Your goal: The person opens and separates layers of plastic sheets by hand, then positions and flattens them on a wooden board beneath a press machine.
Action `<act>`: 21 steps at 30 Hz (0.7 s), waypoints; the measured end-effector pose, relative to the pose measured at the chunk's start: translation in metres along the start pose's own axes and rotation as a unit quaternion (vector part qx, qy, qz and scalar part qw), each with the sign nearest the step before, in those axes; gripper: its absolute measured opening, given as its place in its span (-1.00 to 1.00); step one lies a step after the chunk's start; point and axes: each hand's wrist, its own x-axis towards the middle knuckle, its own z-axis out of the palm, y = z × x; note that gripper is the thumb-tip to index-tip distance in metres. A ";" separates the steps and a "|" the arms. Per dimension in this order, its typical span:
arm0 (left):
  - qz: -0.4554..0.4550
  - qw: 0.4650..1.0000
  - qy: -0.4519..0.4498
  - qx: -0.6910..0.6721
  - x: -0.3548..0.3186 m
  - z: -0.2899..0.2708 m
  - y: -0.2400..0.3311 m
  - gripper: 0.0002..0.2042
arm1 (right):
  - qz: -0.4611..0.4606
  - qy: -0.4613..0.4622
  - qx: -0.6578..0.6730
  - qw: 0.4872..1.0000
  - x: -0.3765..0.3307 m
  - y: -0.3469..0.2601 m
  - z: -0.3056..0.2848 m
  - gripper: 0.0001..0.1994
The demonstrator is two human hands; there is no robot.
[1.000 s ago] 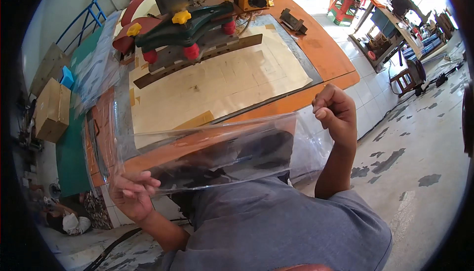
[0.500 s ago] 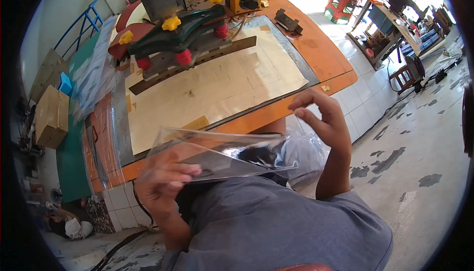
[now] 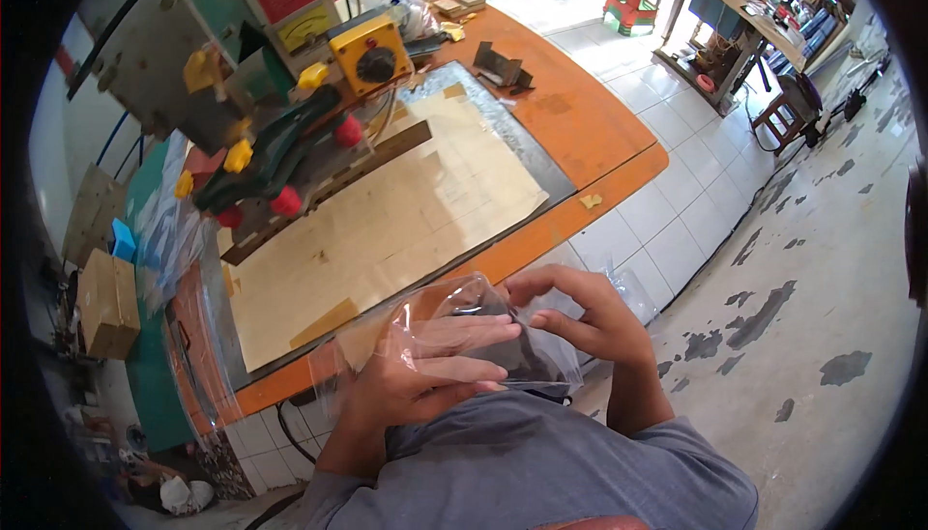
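A clear, folded plastic sheet (image 3: 483, 295) is held up in front of my body, over the near edge of the worktable. My left hand (image 3: 425, 366) holds it from the left, fingers stretched along the plastic and partly seen through it. At the sheet's right edge is my right hand (image 3: 599, 322), its thumb and forefinger bent around the plastic. The exact contact of those fingertips is hard to see through the glare. Another crumpled clear plastic (image 3: 633, 295) shows beyond my right hand.
On the orange table (image 3: 619, 158) lies a tan sheet (image 3: 387, 240) beneath a press machine with a long metal bar (image 3: 338, 187) and yellow knobs. A yellow control box (image 3: 372, 55) and a dark metal bracket (image 3: 503, 68) sit farther back. A cardboard box (image 3: 108, 303) stands at left.
My right hand has come down and left onto the plastic's edge. My left hand has moved right along the sheet, which is now bunched between both hands. The view has shifted.
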 end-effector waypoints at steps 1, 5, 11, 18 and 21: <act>0.019 1.000 -0.004 -0.004 0.008 0.004 -0.004 -0.76 | 0.000 0.004 -0.001 1.000 -0.003 0.000 -0.009 -0.64; 0.046 0.998 -0.046 -0.024 0.030 0.012 -0.010 -0.75 | 0.012 0.015 0.014 1.000 -0.008 0.001 -0.032 -0.72; 0.104 0.993 -0.032 -0.034 0.049 0.002 -0.018 -0.70 | -0.031 0.039 0.019 0.999 -0.006 0.003 -0.038 -0.81; 0.103 0.995 -0.002 -0.008 0.023 -0.009 -0.008 -0.65 | 0.003 0.019 0.056 0.998 -0.006 0.001 -0.018 -0.88; 0.100 0.995 0.027 -0.002 -0.002 -0.017 -0.002 -0.65 | 0.011 0.014 0.062 0.998 0.000 -0.007 0.004 -0.86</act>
